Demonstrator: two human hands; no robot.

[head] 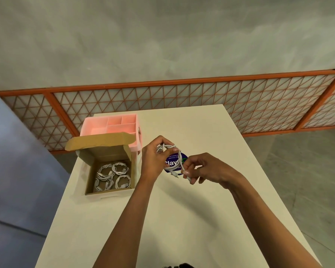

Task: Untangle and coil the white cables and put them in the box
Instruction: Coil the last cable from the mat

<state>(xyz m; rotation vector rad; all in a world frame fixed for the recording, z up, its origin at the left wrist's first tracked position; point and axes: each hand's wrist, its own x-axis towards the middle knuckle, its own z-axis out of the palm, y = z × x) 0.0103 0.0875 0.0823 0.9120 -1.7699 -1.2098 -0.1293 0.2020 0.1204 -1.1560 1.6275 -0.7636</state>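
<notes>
– White table [201,219] before an orange lattice fence [182,97] and a grey floor, is this the place?
– Yes. On the left part of the table stands an open cardboard box [89,175]. Directly behind it is a pink organizer [97,125].
– Where are the cables?
– Several coiled cables [112,176] lie on the bottom of the box. One white cable [169,167] is held above a blue round sticker [169,160], near the right side of the box.
– How do the hands hold it?
– The left hand [153,159] has its fingers and thumb curled around the top of the loops. The right hand [205,169] pinches the loose end between thumb and fingertips. A small plug hangs there, I think, but it is blurred.
</notes>
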